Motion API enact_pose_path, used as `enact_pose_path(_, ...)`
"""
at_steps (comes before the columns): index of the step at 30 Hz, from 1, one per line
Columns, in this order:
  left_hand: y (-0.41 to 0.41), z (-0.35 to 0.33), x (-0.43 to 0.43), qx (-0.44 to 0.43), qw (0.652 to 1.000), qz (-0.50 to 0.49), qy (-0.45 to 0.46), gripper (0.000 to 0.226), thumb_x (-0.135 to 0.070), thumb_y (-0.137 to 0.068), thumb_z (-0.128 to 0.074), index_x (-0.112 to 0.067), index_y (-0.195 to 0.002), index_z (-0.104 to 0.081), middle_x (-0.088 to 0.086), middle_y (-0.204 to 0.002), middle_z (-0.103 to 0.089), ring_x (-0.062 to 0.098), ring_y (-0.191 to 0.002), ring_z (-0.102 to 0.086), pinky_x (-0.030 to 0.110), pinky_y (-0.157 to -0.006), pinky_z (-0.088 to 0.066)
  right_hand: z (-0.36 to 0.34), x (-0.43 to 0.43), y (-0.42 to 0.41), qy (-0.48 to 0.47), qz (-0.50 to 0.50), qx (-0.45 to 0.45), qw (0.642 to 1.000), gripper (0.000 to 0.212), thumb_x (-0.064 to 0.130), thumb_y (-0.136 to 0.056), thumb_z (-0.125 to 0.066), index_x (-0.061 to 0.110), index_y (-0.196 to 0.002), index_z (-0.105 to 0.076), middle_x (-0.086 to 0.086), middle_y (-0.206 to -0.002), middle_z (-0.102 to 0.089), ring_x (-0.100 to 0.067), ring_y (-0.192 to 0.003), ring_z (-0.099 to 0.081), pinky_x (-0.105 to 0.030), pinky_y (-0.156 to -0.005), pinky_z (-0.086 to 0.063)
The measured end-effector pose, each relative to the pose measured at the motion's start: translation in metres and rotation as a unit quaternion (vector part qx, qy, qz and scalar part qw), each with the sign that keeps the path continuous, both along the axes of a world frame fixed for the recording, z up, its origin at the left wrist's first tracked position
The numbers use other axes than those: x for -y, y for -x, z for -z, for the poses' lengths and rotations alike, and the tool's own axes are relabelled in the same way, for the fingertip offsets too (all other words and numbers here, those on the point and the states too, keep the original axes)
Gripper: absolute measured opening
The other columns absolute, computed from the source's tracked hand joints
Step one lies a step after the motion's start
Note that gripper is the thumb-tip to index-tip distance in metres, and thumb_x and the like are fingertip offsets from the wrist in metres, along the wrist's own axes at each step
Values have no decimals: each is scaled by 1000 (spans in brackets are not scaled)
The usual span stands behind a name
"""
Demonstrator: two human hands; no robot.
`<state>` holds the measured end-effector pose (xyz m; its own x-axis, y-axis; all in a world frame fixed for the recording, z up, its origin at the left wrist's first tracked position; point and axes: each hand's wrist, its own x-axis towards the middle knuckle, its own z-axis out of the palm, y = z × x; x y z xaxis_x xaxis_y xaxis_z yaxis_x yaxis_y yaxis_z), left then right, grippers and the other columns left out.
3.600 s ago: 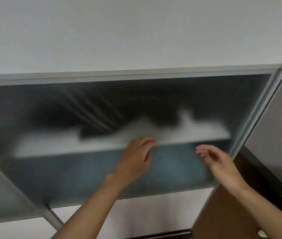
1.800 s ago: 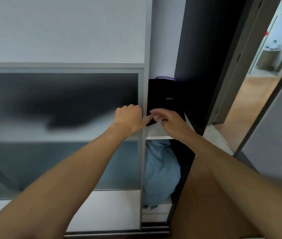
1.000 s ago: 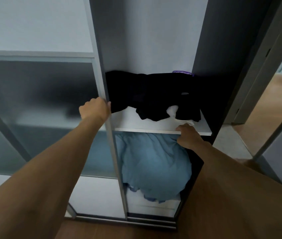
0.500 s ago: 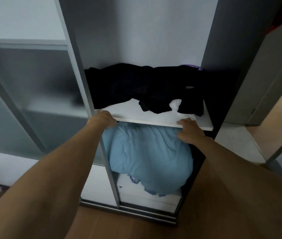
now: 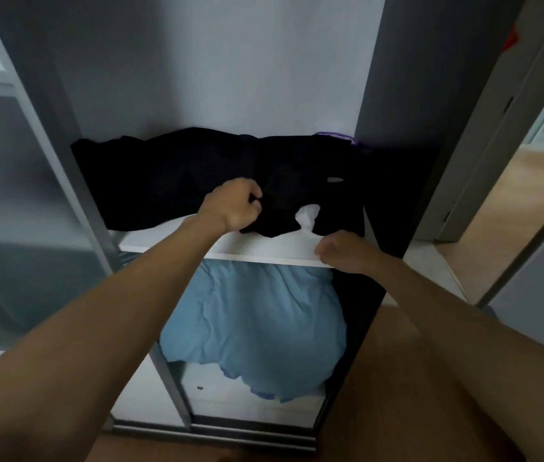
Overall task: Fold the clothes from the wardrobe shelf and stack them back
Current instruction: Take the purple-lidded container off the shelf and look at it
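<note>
An unfolded heap of black clothes [image 5: 170, 175] lies across the white wardrobe shelf [image 5: 264, 250], with a white piece [image 5: 308, 216] poking out at the front and a purple edge [image 5: 333, 135] at the back right. My left hand [image 5: 235, 205] grips the black cloth near the heap's middle, fingers curled into it. My right hand [image 5: 340, 251] rests at the shelf's front edge on the right, fingers loosely curled, holding nothing.
A bulky light-blue bedding bundle [image 5: 254, 325] fills the compartment under the shelf. The sliding frosted door [image 5: 24, 195] stands pushed to the left. A dark side panel [image 5: 397, 128] bounds the right, with a doorway and wood floor [image 5: 510, 195] beyond.
The sliding door went left and opened the compartment. My left hand left the door edge and shelf front and now grips the black clothes; my right hand stays at the shelf edge.
</note>
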<state>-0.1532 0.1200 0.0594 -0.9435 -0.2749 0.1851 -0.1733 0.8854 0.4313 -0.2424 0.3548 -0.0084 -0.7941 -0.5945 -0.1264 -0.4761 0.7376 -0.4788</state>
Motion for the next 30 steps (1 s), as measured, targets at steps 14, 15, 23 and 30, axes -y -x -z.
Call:
enact_pose_path(14,264,-53,42,-95,972,215,-1,42,-23,-98,-51,-14,-138,-53,8,-144,-53,28,-130,-51,41,-110,-37,-95,58,138,229,202,-206,929,28,0,-87,-57,16,-99,-76,8,-92,-70,-6,-89,-65,-4,-81,-43)
enact_pose_path(15,278,-50,39,-101,971,218,7,40,-23,-97,-50,-14,-136,-55,8,-142,-55,29,-129,-51,41,-110,-37,-100,63,150,222,208,-211,929,28,0,-86,-57,15,-102,-75,8,-95,-70,-6,-91,-64,-2,-81,-41)
enact_pose_path(23,325,-3,44,156,923,345,69,20,-41,-88,-55,-23,-92,-63,3,-111,-66,27,-103,-60,35,-82,-44,-107,92,244,158,280,-146,936,30,20,-94,-58,14,-122,-69,-3,-123,-69,-17,-117,-61,-24,-100,-42)
enact_pose_path(30,360,-39,64,260,885,370,-113,27,-7,-92,-46,-9,-85,-72,6,-89,-78,15,-79,-75,30,-82,-52,-38,104,239,121,232,95,961,31,23,-102,-50,17,-129,-64,-8,-138,-61,-20,-126,-57,-20,-106,-37)
